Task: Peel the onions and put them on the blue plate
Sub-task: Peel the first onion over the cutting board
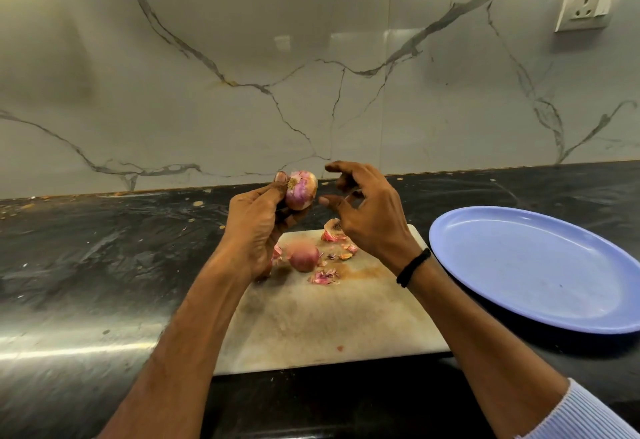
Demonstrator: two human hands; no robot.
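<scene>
A kitchen: a glossy black stone table [104, 248] meets a grey-veined white marble backsplash [242, 57] bearing a white wall socket [585, 5], with a stained white cutting board [311, 327].

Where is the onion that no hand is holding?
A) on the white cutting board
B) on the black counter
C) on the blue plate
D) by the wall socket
A: the loose onion lies on the cutting board among peel scraps, left of the blue plate.
</scene>
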